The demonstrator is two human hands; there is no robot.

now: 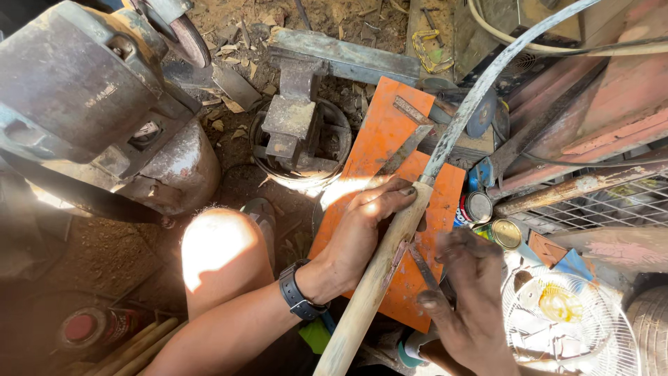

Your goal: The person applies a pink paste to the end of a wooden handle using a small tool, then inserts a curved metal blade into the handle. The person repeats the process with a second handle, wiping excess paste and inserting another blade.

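A large grey bench machine [76,90] occupies the upper left, with a small iron anvil [296,115] set in a ring on the dirt floor [118,251] beside it. An orange metal plate [390,146] lies slanted at centre and serves as the worktop. Across it runs a long curved blade [473,97] seated in a pale wooden handle [376,278]; the blade tang enters the handle at the upper end, so the joint appears already assembled. The left hand [362,230] is closed around the handle just below that joint, wrist carrying a dark watch [298,296]. The right hand [473,292] is pinched shut on a thin metal piece [421,268] held against the handle; fixing at this point looks unfinished. Small tins [487,219] and a white fan grille [567,324] lie to the right
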